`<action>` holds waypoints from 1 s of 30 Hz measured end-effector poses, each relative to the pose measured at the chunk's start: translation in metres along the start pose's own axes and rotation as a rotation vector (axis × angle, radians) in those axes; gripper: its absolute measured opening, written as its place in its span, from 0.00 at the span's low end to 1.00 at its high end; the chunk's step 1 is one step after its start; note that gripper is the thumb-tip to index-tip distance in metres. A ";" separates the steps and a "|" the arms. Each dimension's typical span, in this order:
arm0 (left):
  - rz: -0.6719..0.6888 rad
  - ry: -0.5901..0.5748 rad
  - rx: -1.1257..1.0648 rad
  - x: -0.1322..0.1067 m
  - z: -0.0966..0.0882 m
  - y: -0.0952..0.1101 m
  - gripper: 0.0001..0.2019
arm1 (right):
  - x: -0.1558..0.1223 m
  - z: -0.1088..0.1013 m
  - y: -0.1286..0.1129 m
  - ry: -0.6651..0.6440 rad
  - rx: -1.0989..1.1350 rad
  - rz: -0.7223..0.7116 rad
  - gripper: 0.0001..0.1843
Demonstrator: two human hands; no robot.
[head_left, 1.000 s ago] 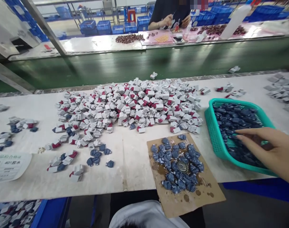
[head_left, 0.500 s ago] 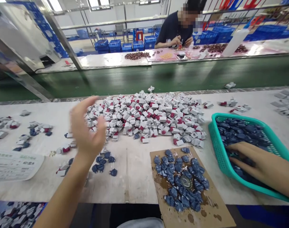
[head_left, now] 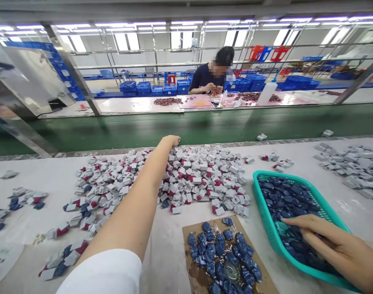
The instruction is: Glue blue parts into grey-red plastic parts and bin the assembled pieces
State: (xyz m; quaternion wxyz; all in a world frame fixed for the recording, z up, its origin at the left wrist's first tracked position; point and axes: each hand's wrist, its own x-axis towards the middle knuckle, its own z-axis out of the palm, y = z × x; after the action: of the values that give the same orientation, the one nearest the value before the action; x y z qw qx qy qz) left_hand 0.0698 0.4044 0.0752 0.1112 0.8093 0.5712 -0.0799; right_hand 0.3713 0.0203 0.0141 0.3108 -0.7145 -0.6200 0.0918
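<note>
Two hands in the panel – which one had moved?

The left hand (head_left: 171, 141). Half a second earlier it had been raised, fingers spread, over the near side of the desk. In this panel the bare arm lay stretched out across the white-and-red parts (head_left: 201, 179), with the hand at the far edge of that heap.

Was it holding anything?

That could not be told. The fingers were curled downward and seen almost edge-on, so whatever lay beneath them was hidden.

And the right hand (head_left: 333, 245)?

It had stayed in the same place. Its fingers (head_left: 299, 221) were extended and slightly parted, resting among the blue-grey parts (head_left: 284, 196) inside the teal plastic basket (head_left: 264, 212). Whether they gripped one of the parts was not shown.

What lay around the two hands?

A brown cardboard sheet (head_left: 191, 277) sat on the desk (head_left: 162, 261), just left of the basket and nearer the viewer than the heap, with blue parts (head_left: 217, 249) spread across it. Grey parts (head_left: 351, 167) formed a loose group to the right of the basket – well apart from the left hand. Beyond a green conveyor belt (head_left: 186, 128), a co-worker (head_left: 209, 77) sat with both hands together at a separate desk, apart from this scene.
</note>
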 end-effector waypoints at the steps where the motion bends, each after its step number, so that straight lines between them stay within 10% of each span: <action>1: 0.000 -0.010 0.013 0.004 0.001 0.001 0.18 | -0.008 -0.002 -0.010 0.000 0.119 0.116 0.16; 6: 0.002 0.045 0.028 0.009 0.004 0.002 0.18 | -0.041 -0.010 -0.037 -0.135 0.528 0.507 0.23; 10: -0.010 0.187 -0.014 -0.001 -0.002 0.002 0.15 | -0.048 -0.003 -0.055 -0.358 0.429 0.256 0.23; 13: 0.056 0.382 -0.232 -0.023 -0.011 0.001 0.18 | -0.049 0.012 -0.075 -0.259 0.241 -0.099 0.17; 21: 0.201 0.590 -1.023 -0.189 0.019 0.011 0.12 | -0.047 0.045 -0.091 -0.221 -0.020 -0.609 0.12; 30: -0.186 0.190 -1.877 -0.324 0.121 0.031 0.18 | -0.048 0.049 -0.072 -0.380 -0.230 -0.817 0.28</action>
State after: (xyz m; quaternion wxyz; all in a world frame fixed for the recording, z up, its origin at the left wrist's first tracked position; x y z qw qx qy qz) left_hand -0.0097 0.0674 0.0449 0.6629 0.3436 0.4712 0.4696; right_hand 0.2761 -0.0062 0.0036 0.1211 -0.4123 -0.9027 0.0217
